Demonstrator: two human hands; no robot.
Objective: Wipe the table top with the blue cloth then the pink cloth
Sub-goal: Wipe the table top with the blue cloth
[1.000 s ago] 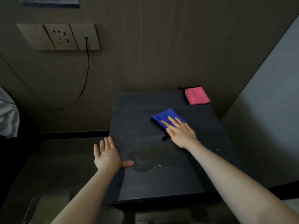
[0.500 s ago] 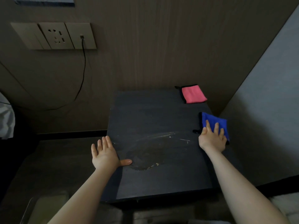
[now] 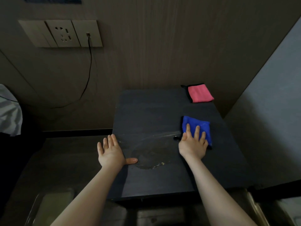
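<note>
A dark square table top fills the middle of the head view. On its right half lies the folded blue cloth, pressed flat under my right hand, whose fingers spread over the cloth's near part. The folded pink cloth rests alone at the far right corner. My left hand lies flat and open at the table's left edge, thumb on the top. A wet smear with pale crumbs lies between the hands.
A wood-panel wall stands behind the table, with a socket plate and a black cable hanging from it. A grey wall closes the right side. A lower dark surface lies left of the table.
My right hand slid the blue cloth from the table's middle to its right edge, then back a little leftward. The left hand stayed in place.
</note>
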